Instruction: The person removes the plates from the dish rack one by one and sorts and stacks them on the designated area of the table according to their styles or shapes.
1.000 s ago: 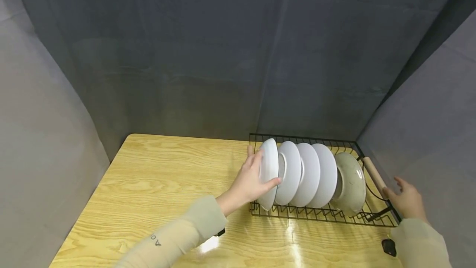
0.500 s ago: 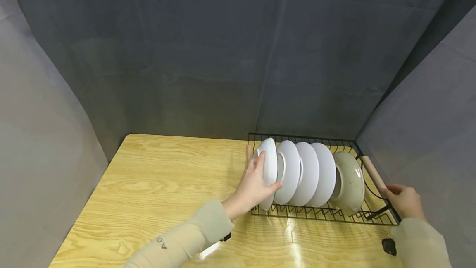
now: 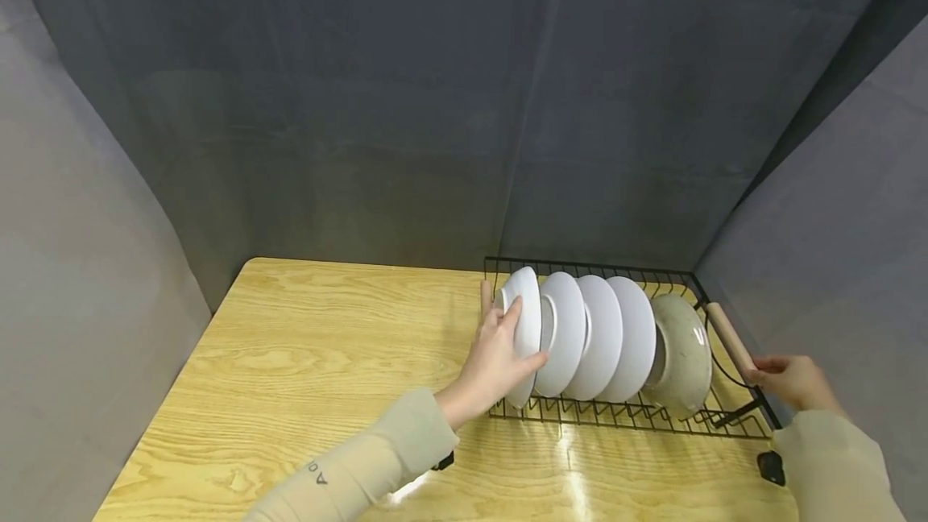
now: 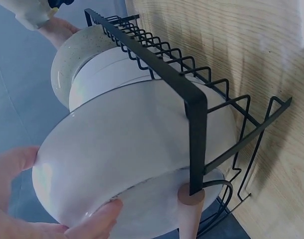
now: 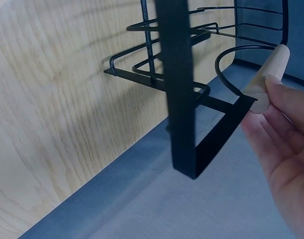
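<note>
At the left end of a black wire dish rack point(image 3: 623, 425), a white bowl point(image 3: 528, 304) stands on edge. My left hand point(image 3: 493, 357) holds it, with the thumb at its rim side and the fingers against its outside; in the left wrist view, fingertips point(image 4: 104, 216) lie near the foot of the bowl point(image 4: 117, 134). At the rack's right end, my right hand point(image 3: 797, 383) pinches the near end of the wooden handle point(image 3: 728, 341). The right wrist view has the thumb on top of that handle point(image 5: 271, 72) and the fingers beneath.
Several dishes stand upright in the rack: three white plates point(image 3: 598, 337) in the middle and a speckled beige-green bowl point(image 3: 685, 357) on the right. The rack sits on a wood-grain table point(image 3: 312, 345). Grey cloth point(image 3: 362, 119) hangs behind and at both sides.
My right hand's fingers, raised beside the handle a second ago, have come down around it. The left hand has shifted slightly right over the bowl. The dishes look almost unmoved.
</note>
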Available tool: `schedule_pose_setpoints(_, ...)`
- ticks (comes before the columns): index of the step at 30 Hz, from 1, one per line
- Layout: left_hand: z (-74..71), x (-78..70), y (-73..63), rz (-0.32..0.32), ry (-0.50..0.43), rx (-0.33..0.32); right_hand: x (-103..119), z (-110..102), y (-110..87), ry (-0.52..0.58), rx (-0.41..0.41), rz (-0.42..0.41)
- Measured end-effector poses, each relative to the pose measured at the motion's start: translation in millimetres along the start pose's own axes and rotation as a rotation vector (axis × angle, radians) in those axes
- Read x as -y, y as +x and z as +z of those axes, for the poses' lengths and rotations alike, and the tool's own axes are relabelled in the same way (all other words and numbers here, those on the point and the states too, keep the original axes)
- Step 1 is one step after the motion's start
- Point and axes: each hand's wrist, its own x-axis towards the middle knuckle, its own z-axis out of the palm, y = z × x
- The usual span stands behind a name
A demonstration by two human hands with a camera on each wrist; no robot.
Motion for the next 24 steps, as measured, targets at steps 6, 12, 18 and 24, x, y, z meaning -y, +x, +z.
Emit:
schedule_pose_setpoints(6,0.9,-2.9,1.5,-0.018,-0.005,-0.027,-4,1,-1.4,-0.030,-0.014,-0.027)
schedule_pose_setpoints(12,-0.4,-6.7,2.6,-0.054,0.011,-0.038,-1,2,-5.7,-0.036,-0.005,-0.024)
schedule_pose_setpoints(18,-4.9,-9.3,9.7,-0.077,0.039,-0.058,1,3,-7.8,-0.045,-0.013,-0.030)
schedule_pose_setpoints(24,-9.3,-11.2,19.7,-0.083,0.067,-0.052,6,3,-8.5,-0.050,-0.018,-0.046)
